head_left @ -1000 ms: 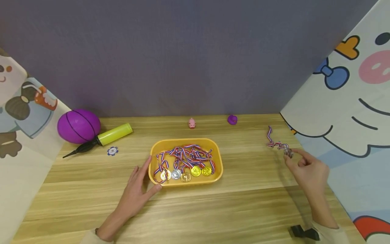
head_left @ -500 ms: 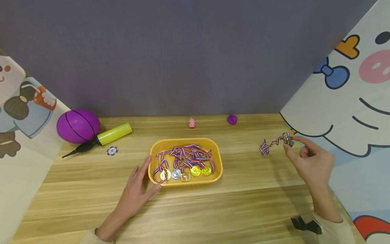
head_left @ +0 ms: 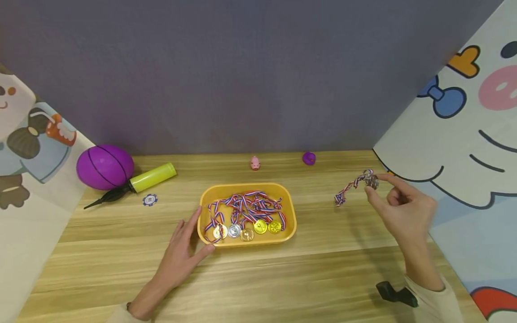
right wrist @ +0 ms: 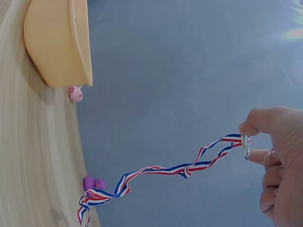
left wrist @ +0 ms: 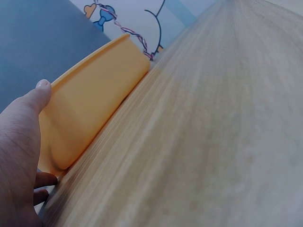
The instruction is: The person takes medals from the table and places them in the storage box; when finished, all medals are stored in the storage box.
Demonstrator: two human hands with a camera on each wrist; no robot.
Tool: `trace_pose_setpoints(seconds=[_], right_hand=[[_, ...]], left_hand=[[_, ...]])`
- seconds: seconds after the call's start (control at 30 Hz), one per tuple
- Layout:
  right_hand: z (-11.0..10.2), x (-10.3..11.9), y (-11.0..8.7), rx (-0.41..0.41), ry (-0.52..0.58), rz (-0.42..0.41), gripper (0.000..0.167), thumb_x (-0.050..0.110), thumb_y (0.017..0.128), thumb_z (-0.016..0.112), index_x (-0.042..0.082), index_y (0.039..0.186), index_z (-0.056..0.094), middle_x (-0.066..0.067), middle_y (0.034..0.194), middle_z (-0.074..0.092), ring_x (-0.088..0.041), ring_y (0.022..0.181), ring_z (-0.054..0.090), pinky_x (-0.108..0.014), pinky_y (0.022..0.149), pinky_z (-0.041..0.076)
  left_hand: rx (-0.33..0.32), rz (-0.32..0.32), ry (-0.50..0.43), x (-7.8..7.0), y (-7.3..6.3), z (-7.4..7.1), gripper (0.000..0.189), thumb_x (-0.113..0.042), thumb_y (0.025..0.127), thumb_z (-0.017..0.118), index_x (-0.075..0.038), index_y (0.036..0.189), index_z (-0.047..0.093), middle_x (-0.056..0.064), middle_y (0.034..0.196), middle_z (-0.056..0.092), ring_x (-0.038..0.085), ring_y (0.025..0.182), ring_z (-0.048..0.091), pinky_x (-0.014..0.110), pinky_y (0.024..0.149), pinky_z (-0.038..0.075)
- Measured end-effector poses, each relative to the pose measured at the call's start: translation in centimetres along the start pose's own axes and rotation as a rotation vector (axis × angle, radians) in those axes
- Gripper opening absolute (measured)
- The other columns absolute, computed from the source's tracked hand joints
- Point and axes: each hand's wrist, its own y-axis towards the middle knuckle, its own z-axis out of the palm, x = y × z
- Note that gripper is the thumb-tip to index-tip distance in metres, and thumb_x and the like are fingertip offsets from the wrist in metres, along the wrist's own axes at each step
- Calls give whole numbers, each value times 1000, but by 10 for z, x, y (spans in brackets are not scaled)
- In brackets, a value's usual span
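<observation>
My right hand [head_left: 405, 213] pinches a shiny medal [head_left: 371, 181] between thumb and index finger, up off the table. From it a twisted red, white and blue ribbon [right wrist: 163, 169] hangs down, seen at length in the right wrist view. A yellow plastic tray [head_left: 289, 197] stands mid-table with several medals inside, gold and silver ones in a row along its near side, their ribbons [head_left: 258, 206] heaped behind them. With fingers spread and fairly straight, my left hand [head_left: 177, 255] rests against the tray's near left corner; the thumb touches its rim in the left wrist view.
Left of the tray lie a purple ball [head_left: 105, 167], a yellow-green hand pump [head_left: 151, 177] with a black nozzle, and a blue-white poker chip [head_left: 150, 200]. A small pink pig [head_left: 255, 163] and a purple duck [head_left: 308, 158] stand along the grey back wall [head_left: 250, 80].
My right hand has raised the medal and carried it leftward, and its ribbon has swung out toward the tray. The left hand and the tray have stayed in place.
</observation>
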Motion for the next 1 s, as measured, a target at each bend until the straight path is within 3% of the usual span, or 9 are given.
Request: trace_pose_setpoints(seconds=[0.17,0.5,1.0], right_hand=[[3,-7,0,26,30,-32,29,-8,78,91,-5,106,86,5,52,33,3,49,25,-18,45,18],[12,19,2,27,78,-66,29,-9,77,88,-11,105,83,6,52,32,2,50,24,-17,46,18],[30,28,5,56,198,-106,31,-9,77,90,-8,107,85,4,54,31,-2,52,25,-18,47,19]], left_hand=[[5,-19,0,-1,-1,0,102,-50,101,79,-36,180,17,20,176,38,66,160,19,88,123,18],[-2,1,-9,-2,-1,-1,102,-47,100,81,-36,180,17,21,175,40,65,160,22,84,127,16],[4,2,-14,-4,0,-2,103,-47,100,80,-36,180,17,19,177,37,65,160,20,85,126,16]])
